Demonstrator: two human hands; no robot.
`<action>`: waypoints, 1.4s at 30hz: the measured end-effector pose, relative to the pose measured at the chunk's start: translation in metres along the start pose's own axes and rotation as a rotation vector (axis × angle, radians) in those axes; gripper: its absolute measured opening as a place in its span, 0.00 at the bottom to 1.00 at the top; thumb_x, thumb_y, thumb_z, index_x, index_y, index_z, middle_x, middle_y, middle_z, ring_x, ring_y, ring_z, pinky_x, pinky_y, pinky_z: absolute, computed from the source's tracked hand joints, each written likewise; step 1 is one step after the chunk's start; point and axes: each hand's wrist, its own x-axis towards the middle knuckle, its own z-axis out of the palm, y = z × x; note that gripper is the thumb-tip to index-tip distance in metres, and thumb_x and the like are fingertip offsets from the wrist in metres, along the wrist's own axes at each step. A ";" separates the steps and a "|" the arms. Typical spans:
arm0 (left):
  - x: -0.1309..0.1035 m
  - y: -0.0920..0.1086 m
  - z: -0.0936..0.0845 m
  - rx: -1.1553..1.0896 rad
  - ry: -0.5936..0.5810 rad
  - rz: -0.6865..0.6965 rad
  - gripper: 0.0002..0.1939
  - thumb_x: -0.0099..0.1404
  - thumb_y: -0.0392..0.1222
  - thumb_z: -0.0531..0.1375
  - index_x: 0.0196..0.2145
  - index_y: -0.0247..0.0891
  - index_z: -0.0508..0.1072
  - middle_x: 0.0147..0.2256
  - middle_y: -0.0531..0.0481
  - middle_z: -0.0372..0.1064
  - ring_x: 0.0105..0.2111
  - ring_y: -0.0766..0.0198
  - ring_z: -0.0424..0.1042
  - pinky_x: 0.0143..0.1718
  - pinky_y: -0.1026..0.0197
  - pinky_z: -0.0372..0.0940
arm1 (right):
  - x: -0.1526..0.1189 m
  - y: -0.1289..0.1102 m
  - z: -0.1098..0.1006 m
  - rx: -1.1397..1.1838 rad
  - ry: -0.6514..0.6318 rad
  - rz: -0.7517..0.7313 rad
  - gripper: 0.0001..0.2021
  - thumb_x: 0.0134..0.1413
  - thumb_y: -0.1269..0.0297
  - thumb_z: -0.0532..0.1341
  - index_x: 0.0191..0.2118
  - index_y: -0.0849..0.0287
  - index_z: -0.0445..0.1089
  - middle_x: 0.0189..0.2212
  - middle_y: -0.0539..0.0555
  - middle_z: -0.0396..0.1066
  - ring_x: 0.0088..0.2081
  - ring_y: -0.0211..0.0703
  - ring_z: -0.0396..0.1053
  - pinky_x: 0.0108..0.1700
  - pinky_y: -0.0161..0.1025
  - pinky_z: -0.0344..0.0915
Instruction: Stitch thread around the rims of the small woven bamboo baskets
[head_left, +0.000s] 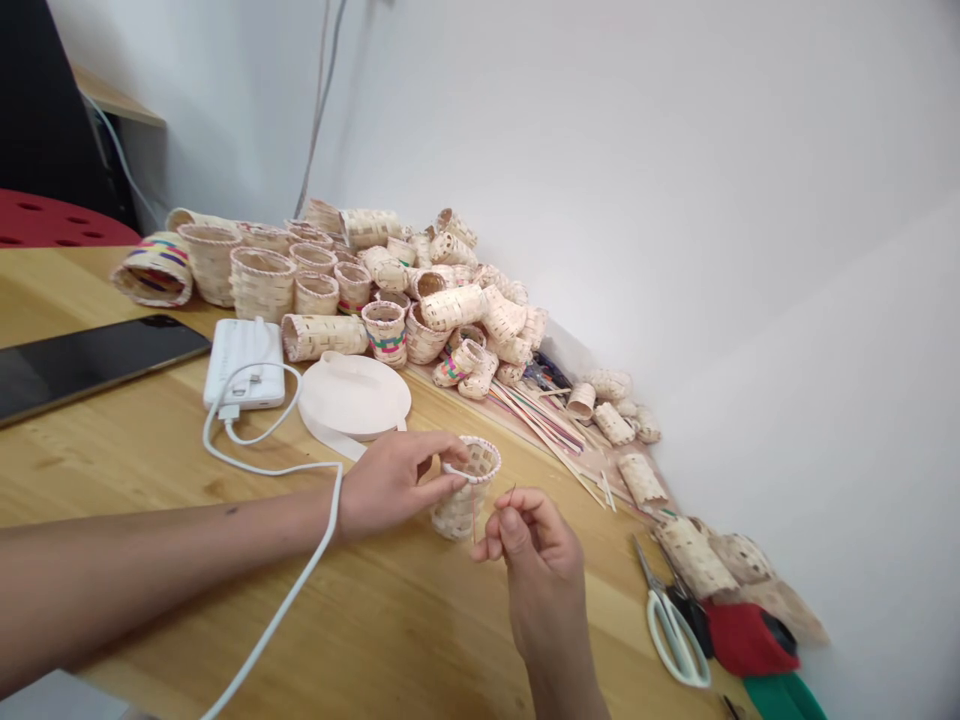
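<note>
One upright basket (454,515) stands between: left hand (394,482) pinches its rim (497,461); right hand (545,560), just beside, pinches something thin (513,493).

L forearm (187,565), bare, comes in from L edge, angled slightly up & across to R; small dark mark about midway. L wrist approx. straight, L hand (394,485) back up, thumb (442,487) stretched to R, fingers bent above it, thumb & fingers closing in a grip. R forearm (566,690) mostly out of view, rising from btm edge. R hand (540,560) upright, thumb tip & index pinched tog., other fingers curled in. Hands near e/o, not touching, R lower.
</note>
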 end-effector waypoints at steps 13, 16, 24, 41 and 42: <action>0.002 0.016 -0.013 -0.350 -0.313 0.196 0.05 0.64 0.36 0.60 0.33 0.33 0.75 0.28 0.51 0.70 0.27 0.69 0.67 0.29 0.70 0.59 | 0.006 -0.019 -0.012 0.220 -0.083 -0.298 0.02 0.57 0.62 0.63 0.34 0.53 0.71 0.23 0.45 0.61 0.24 0.31 0.62 0.28 0.31 0.68; 0.001 0.019 -0.016 -0.393 -0.423 0.223 0.05 0.65 0.36 0.59 0.33 0.33 0.75 0.28 0.50 0.70 0.29 0.69 0.67 0.31 0.71 0.60 | 0.009 -0.021 -0.017 0.204 -0.015 -0.379 0.01 0.58 0.63 0.63 0.34 0.52 0.70 0.25 0.44 0.62 0.25 0.31 0.62 0.29 0.31 0.68; 0.005 0.017 -0.018 -0.413 -0.467 0.240 0.10 0.67 0.40 0.55 0.34 0.32 0.74 0.29 0.49 0.68 0.30 0.68 0.66 0.33 0.69 0.59 | 0.010 -0.021 -0.029 -0.627 -0.042 -0.651 0.08 0.59 0.73 0.58 0.37 0.54 0.72 0.33 0.51 0.69 0.37 0.40 0.69 0.39 0.40 0.67; 0.006 0.012 -0.016 -0.388 -0.455 0.197 0.13 0.67 0.45 0.54 0.31 0.33 0.71 0.27 0.51 0.65 0.28 0.68 0.63 0.30 0.68 0.57 | 0.016 -0.024 -0.038 -1.043 -0.335 -0.690 0.14 0.60 0.75 0.55 0.41 0.50 0.74 0.30 0.51 0.70 0.32 0.40 0.65 0.33 0.38 0.61; 0.006 0.012 -0.016 -0.390 -0.456 0.198 0.13 0.67 0.44 0.54 0.31 0.33 0.71 0.27 0.51 0.64 0.28 0.68 0.62 0.30 0.68 0.57 | 0.015 -0.023 -0.038 -1.042 -0.337 -0.683 0.14 0.60 0.75 0.55 0.40 0.50 0.74 0.30 0.51 0.70 0.32 0.40 0.65 0.33 0.38 0.61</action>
